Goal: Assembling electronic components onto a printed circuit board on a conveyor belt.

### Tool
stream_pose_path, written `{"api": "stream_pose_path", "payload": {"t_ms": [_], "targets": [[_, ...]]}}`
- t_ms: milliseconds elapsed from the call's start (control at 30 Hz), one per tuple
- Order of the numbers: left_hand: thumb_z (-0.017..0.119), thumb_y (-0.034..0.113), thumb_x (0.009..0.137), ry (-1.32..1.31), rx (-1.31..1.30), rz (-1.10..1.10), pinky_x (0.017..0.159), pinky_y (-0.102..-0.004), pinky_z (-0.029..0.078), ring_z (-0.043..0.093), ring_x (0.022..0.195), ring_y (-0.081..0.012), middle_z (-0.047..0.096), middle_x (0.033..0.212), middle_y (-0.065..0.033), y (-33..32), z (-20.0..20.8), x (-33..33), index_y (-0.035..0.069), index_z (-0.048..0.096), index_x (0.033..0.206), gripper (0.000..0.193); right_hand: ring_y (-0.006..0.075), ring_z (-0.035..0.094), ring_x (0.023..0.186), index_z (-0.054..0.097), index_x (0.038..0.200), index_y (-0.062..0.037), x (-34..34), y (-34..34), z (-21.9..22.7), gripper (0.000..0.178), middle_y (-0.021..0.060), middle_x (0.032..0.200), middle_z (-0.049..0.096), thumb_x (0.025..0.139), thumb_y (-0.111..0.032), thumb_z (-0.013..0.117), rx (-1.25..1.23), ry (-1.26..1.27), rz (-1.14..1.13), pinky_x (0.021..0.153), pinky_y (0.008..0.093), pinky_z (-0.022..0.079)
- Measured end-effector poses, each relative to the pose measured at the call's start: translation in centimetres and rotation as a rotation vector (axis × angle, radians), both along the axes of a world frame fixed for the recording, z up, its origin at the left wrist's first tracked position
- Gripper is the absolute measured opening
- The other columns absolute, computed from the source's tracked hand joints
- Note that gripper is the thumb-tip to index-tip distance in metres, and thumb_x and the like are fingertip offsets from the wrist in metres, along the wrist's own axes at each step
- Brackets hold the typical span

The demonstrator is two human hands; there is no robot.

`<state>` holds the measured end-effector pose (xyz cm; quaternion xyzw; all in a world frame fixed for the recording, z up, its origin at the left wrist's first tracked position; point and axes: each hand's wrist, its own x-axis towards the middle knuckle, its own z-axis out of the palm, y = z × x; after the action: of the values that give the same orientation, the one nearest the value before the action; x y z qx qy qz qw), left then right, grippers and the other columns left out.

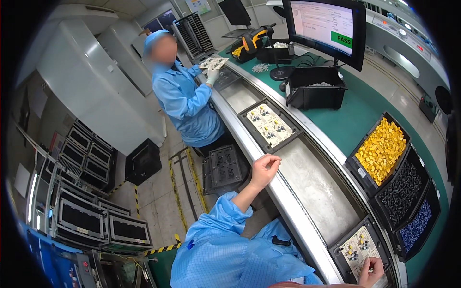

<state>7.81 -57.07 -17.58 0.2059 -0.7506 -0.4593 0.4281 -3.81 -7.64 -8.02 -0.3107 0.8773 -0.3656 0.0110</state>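
Observation:
My left hand is raised over the near rail of the conveyor line, its fingers curled and the tips together. Anything inside them is too small or hidden to make out. At the lower right, my right hand reaches down to a circuit board with its fingers pinched. What they grip, if anything, does not show. That pale board carries yellow and dark components and sits in a black carrier tray. Farther up the line, a second circuit board lies in another black carrier tray, away from both hands.
Right of the line stand bins of yellow blocks, black parts and blue parts. A black bin, a monitor and a yellow-black scanner are beyond. A co-worker holds a circuit board.

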Motion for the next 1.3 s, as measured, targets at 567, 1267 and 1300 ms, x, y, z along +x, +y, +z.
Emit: {"api": "stream_pose_path", "payload": {"t_ms": [567, 1267, 1300], "targets": [[0.065, 0.0, 0.089, -0.03, -0.034, 0.024, 0.071, -0.0229, 0.05, 0.065, 0.077, -0.0094, 0.069, 0.085, -0.0054, 0.2, 0.6, -0.1, -0.001, 0.071, 0.093, 0.008, 0.0245, 0.06, 0.071, 0.068, 0.095, 0.0004, -0.1, -0.9, 0.9, 0.016, 0.0144, 0.08, 0.064, 0.095, -0.016, 0.068, 0.077, -0.046, -0.013, 0.064, 0.035, 0.048], [0.065, 0.0, 0.089, -0.016, -0.044, 0.014, 0.068, -0.0217, 0.049, 0.062, 0.075, -0.0079, 0.067, 0.085, -0.004, -0.2, 0.0, 0.1, -0.002, 0.071, 0.092, 0.006, 0.0348, 0.055, 0.09, 0.061, 0.091, 0.0007, 0.7, -4.1, -1.2, 0.045, 0.0168, 0.095, 0.061, 0.074, -0.04, 0.071, -0.009, 0.081, 0.46, 0.081, 0.0455, 0.044], [0.065, 0.0, 0.089, -0.026, -0.039, 0.017, 0.068, -0.0217, 0.049, 0.062, 0.075, -0.0079, 0.067, 0.085, -0.004, -0.2, -0.1, 0.4, -0.002, 0.071, 0.092, 0.006, 0.0417, 0.054, 0.097, 0.062, 0.094, 0.001, 0.7, -4.1, -1.5, 0.054, 0.0204, 0.102, 0.061, 0.069, -0.046, 0.07, -0.005, -0.001, 0.494, 0.087, 0.0509, 0.043]]}}
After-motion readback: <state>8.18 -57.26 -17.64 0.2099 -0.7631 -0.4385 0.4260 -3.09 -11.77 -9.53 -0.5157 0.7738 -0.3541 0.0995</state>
